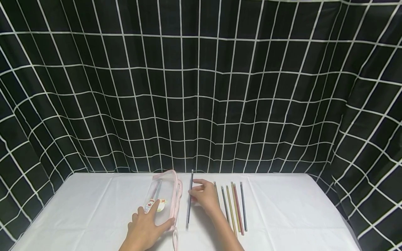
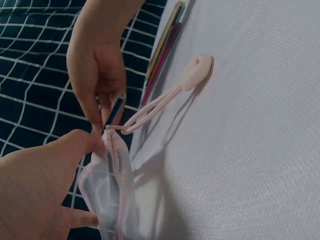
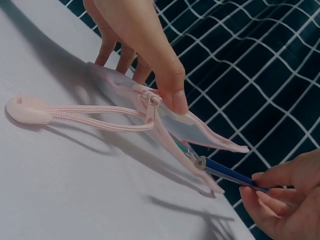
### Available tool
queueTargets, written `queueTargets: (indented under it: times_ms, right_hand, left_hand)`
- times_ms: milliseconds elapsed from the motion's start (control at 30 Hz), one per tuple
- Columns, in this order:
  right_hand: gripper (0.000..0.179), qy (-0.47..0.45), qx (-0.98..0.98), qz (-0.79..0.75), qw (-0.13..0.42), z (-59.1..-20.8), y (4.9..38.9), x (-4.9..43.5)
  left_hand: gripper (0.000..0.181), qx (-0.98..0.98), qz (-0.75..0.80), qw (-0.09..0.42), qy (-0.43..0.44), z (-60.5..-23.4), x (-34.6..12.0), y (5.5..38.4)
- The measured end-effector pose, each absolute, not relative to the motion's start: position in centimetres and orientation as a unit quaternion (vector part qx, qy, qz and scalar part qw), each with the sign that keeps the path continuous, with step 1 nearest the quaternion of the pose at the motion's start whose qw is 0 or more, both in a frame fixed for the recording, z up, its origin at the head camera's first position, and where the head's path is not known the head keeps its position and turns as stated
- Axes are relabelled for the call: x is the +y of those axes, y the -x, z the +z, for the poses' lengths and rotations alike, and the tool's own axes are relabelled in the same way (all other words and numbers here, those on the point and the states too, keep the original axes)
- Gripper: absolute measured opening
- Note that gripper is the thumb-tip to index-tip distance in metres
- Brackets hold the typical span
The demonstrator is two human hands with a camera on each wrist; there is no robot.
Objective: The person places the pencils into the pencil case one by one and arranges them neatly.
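Note:
A see-through pencil case [image 1: 168, 195] with pink edging lies left of centre, its zip side towards the right. My left hand [image 1: 143, 226] holds it, thumb at the edge by the zip pull [image 3: 151, 102] and fingers spread over the side. The mouth gapes in the right wrist view. A few pencils [image 1: 156, 190] show through its wall. My right hand [image 1: 205, 197] pinches a dark blue pencil [image 1: 190, 205] between thumb and fingers, just right of the case. In the right wrist view, the pencil's near end [image 3: 201, 162] is right at the mouth.
To the right of my right hand, several pencils lie side by side on the white cloth, among them a red pencil [image 1: 238, 209] and a dark pencil [image 1: 243, 205]. A pink cord with a toggle [image 3: 30, 110] hangs off the zip. Behind stands a black checked curtain [image 1: 201, 87].

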State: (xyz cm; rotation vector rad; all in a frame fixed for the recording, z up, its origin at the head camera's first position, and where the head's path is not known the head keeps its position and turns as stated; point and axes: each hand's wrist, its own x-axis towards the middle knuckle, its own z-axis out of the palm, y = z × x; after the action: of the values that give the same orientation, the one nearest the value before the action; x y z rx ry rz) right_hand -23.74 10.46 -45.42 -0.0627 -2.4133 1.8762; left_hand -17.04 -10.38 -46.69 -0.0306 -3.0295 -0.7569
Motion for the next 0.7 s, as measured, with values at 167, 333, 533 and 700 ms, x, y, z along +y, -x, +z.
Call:
queueTargets:
  times_ms: [167,333,533,700]
  right_hand:
    - [0.051,0.014,-0.784,0.618,0.048,-45.5,23.8,10.1]
    - [0.053,0.014,-0.782,0.621,0.053,-45.4,23.9,9.8]
    - [0.054,0.019,-0.78,0.624,0.048,-45.7,23.9,9.4]
    - [0.055,0.021,-0.781,0.623,0.047,-46.0,24.0,9.0]
  left_hand:
    - [0.089,-0.969,-0.247,0.009,0.009,-46.8,-10.4,17.0]
    - [0.089,-0.969,-0.247,0.012,0.011,-46.8,-10.5,17.0]
    - [0.089,-0.969,-0.247,0.019,0.014,-46.9,-10.6,17.0]
    - [0.089,-0.969,-0.247,0.018,0.013,-46.9,-10.6,17.0]
